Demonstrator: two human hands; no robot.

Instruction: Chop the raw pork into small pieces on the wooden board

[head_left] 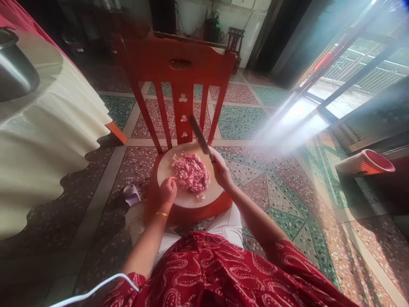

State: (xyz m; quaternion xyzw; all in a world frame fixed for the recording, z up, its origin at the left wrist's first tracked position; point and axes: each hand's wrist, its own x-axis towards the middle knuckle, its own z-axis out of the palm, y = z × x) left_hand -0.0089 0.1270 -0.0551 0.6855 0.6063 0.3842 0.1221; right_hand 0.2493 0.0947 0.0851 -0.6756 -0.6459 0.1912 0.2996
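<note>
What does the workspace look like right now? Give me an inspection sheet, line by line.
Surface: round cutting board on a red chair seat.
Job's things: heap of chopped pink meat; knife raised above it.
Clutter: one meat scrap apart from the heap.
Grippers: left hand closed, resting on the board; right hand gripping the knife.
Cables: white cord near the lap.
Surroundings: terrazzo floor, cream tablecloth, red bucket on its side.
</note>
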